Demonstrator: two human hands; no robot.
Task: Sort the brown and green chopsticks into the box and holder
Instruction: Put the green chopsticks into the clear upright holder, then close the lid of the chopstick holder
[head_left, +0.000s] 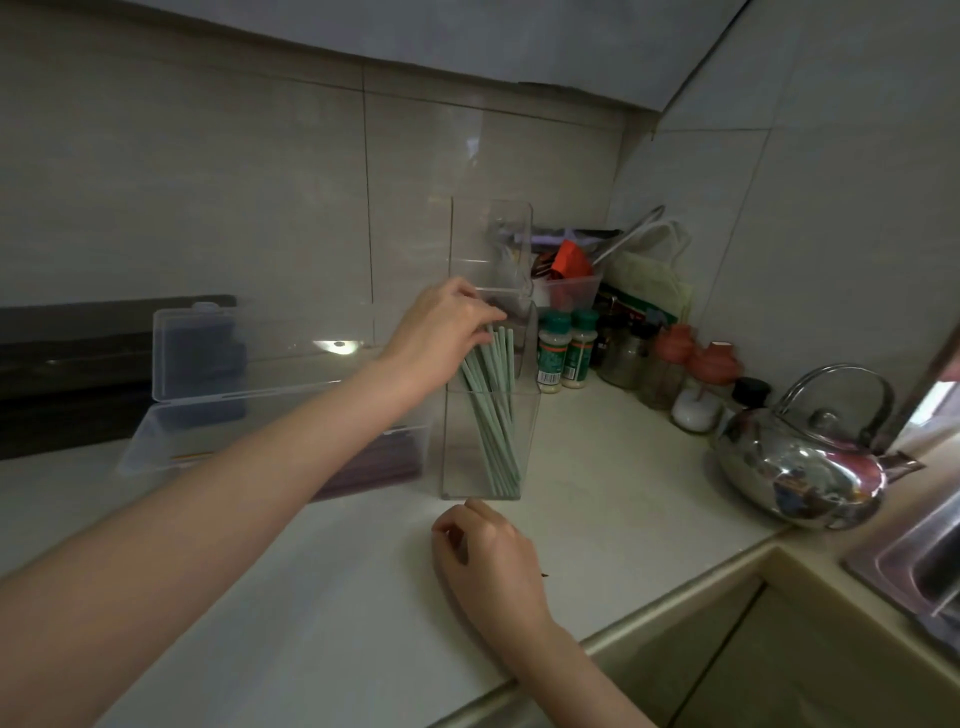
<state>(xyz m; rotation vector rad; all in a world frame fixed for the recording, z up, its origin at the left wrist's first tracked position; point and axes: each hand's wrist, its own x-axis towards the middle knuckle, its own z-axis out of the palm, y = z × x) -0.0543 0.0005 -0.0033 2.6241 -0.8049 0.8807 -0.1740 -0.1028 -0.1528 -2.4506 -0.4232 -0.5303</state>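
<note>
Head view: left of the clear holder the open plastic box keeps brown chopsticks, green chopsticks lean inside the holder — left hand pinching their tops, likely settling them — right hand rests before it, loosely curled, empty.

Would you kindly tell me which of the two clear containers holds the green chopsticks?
The tall upright holder, where the left hand grips the green chopsticks; the low open-lidded box beside it holds dark ones.

Chopsticks stand in the holder, box just left of it, kettle well to its right.
</note>
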